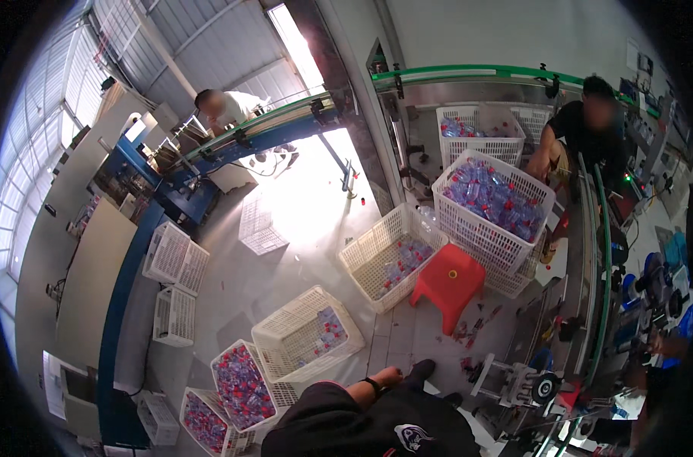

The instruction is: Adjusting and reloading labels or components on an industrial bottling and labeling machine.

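My left hand [387, 376], with a dark band on the wrist, hangs low over the floor with its fingers curled; whatever it holds, if anything, is hidden. It is nearest my dark shoe [421, 372]. To its left stand a white crate [259, 352] partly filled with small clear bottles [327, 327] and a crate packed with red-capped bottles [240, 381]. Beyond the hand is a red plastic stool [447, 280]. I do not see my right hand.
A white crate [355, 260] with some bottles and a heaped crate [487, 206] stand beyond. Machinery with rails [597, 289] runs along the right, a blue-framed conveyor [301, 122] at the back. One person [586, 141] works at right, another [232, 108] at back.
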### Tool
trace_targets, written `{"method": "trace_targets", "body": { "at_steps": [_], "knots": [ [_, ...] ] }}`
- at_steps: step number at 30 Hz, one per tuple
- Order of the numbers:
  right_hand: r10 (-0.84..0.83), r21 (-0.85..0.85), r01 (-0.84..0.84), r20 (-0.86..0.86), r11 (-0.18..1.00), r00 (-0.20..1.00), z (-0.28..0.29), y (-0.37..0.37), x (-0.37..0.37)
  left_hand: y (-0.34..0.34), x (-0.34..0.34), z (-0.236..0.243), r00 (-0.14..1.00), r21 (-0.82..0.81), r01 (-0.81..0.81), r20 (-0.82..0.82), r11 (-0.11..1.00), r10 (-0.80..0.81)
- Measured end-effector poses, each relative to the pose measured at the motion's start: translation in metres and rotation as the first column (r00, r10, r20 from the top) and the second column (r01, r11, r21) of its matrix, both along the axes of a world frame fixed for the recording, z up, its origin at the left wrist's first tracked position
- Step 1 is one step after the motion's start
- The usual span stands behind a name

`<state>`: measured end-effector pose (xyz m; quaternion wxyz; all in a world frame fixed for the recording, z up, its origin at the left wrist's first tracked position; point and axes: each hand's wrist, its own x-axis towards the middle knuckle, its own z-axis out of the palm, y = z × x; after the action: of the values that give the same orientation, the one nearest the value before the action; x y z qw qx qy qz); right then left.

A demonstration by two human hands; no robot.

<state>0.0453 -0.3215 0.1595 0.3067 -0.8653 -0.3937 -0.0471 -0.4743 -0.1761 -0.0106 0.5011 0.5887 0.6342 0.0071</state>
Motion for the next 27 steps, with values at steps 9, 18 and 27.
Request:
{"method": "trace_targets", "body": {
  "at_steps": [9, 18, 27],
  "knots": [
    [-0.074, -0.208, 0.016, -0.275, 0.978, 0.959, 0.028, 0.003, -0.006, -0.003, -0.002, -0.058, 0.947, 0.136, -0.138, 0.309, 0.981, 0.09],
    [-0.046, -0.259, 0.011, -0.131, 0.966, 0.99, -0.012, -0.015, 0.014, -0.003, 0.008, -0.003, 0.971, 0.013, -0.186, 0.157, 0.982, 0.182],
    [-0.118, -0.186, 0.053, -0.358, 0.981, 0.926, 0.018, 0.0, -0.003, -0.002, 0.007, -0.009, 0.986, -0.027, -0.152, 0.065, 0.988, 0.154]
  ]
}}
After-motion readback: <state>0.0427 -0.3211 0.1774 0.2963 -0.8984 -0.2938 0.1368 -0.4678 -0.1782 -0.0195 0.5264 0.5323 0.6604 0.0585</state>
